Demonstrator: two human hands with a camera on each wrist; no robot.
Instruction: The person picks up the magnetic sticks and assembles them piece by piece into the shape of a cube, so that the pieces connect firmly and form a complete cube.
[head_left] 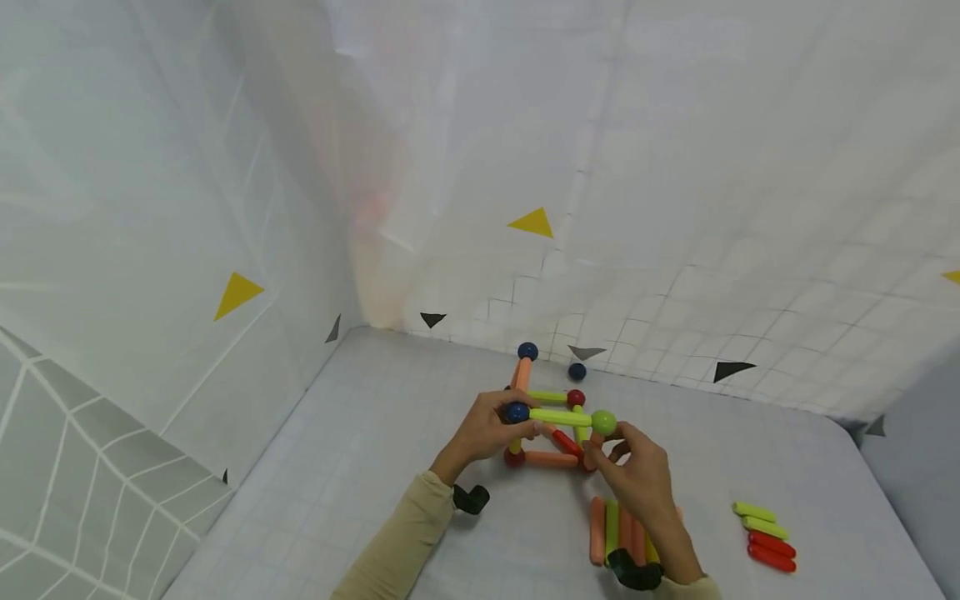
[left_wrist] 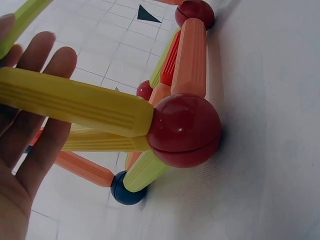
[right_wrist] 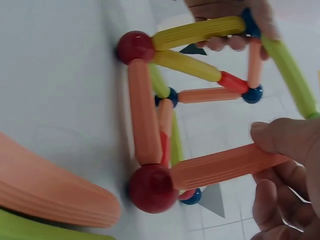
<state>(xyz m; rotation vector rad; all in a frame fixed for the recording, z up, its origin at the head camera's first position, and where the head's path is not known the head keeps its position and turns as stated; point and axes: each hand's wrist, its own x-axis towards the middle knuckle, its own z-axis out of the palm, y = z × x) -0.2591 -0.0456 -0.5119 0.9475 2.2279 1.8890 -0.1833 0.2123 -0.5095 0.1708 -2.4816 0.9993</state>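
Observation:
A frame of ribbed sticks and balls stands on the table, with red balls (left_wrist: 184,130) at its near base corners and an orange stick (head_left: 551,460) between them. My left hand (head_left: 483,427) pinches a blue ball (head_left: 517,412) at the top of an upright yellow stick (left_wrist: 75,100). From that ball a lime stick (head_left: 561,418) runs across to a green ball (head_left: 603,422). My right hand (head_left: 637,471) pinches the upper part of an orange upright stick (right_wrist: 225,165), just below the green ball. That upright's lower end meets a red ball (right_wrist: 152,189).
A row of loose orange, lime and yellow sticks (head_left: 597,532) lies beneath my right wrist. Further right are two lime sticks (head_left: 765,527) and two red sticks (head_left: 772,564). Behind the frame sits a loose-looking dark blue ball (head_left: 577,372), near the white back wall (head_left: 480,275).

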